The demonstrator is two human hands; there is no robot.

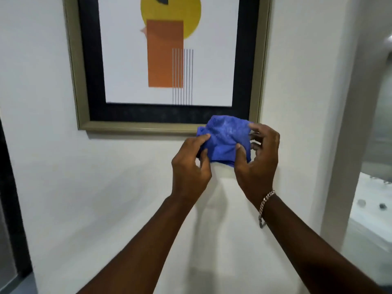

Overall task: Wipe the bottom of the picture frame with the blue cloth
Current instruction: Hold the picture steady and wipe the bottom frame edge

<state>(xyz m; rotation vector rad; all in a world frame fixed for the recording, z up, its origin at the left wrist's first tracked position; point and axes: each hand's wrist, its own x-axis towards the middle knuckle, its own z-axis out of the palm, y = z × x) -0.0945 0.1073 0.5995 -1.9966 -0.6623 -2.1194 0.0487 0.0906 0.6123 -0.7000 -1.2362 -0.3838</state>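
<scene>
- My left hand (189, 164) and my right hand (257, 158) both have a grip on the crumpled blue microfibre cloth (224, 141), just right of the picture's centre.
- Left grip: thumb and fingers pinched shut on the cloth's left edge.
- Right grip: thumb pressed on the cloth's front, fingers curled loosely round its right side (partly open, yet holding).
- The cloth's top overlaps the lower right corner of the rectangular picture frame with dull gold moulding and black mat (135, 126), which hangs on the white wall (106, 187) in the upper middle; whether it presses the bottom rail I cannot tell.
- The print shows a yellow circle, an orange rectangle and thin grey lines.
- A silver chain bracelet (265, 205) sits on my right wrist.
</scene>
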